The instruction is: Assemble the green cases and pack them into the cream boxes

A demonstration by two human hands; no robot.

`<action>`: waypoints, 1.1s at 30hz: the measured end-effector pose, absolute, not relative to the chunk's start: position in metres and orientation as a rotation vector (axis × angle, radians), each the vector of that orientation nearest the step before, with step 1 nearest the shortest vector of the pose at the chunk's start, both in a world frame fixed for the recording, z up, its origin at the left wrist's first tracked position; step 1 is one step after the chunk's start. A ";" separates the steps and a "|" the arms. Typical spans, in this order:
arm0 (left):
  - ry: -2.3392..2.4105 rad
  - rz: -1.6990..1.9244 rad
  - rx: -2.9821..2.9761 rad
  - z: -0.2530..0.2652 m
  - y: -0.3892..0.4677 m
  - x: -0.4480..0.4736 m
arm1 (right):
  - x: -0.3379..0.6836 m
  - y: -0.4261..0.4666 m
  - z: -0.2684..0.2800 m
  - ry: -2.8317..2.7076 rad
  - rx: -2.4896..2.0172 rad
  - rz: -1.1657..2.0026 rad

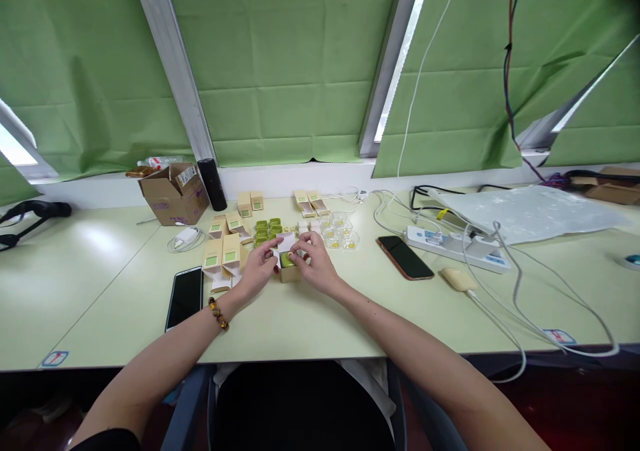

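Between my hands a small kraft box [290, 275] stands on the table with its pale flap [287, 240] raised. A small green square container [286, 260] sits in its opening. My left hand [257, 267] is closed at the box's left side, its index finger reaching over toward the flap. On the right, the fingers of my right hand [315, 262] pinch at the green container; the exact contact is too small to make out. Beyond them lie several green containers [269, 229] and several clear cups with yellow centres [341, 231]. More kraft boxes [220, 257] with green windows stand left of my left hand.
One phone [184, 297] lies at left, another [405, 257] at right. A power strip [457, 247] with loose white cables and a cream-coloured charger [459, 279] occupies the right side. A cardboard box [175, 195] and a black cylinder [212, 184] stand at the back left.
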State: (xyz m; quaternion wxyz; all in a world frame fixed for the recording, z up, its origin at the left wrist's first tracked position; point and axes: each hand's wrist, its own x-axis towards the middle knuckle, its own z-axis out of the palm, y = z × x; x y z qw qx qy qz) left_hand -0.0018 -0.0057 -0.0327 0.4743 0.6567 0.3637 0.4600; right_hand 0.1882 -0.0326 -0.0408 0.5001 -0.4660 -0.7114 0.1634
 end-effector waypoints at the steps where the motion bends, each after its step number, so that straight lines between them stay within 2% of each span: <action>1: 0.889 1.121 1.602 -0.032 -0.006 -0.002 | 0.188 -0.032 -0.041 -1.705 -1.121 0.407; 21: 0.902 1.134 1.607 -0.032 -0.007 -0.003 | 0.185 -0.031 -0.041 -1.632 -1.155 0.531; 33: 0.836 1.130 1.625 -0.035 -0.005 -0.003 | 0.201 -0.019 -0.037 -1.199 -1.045 0.758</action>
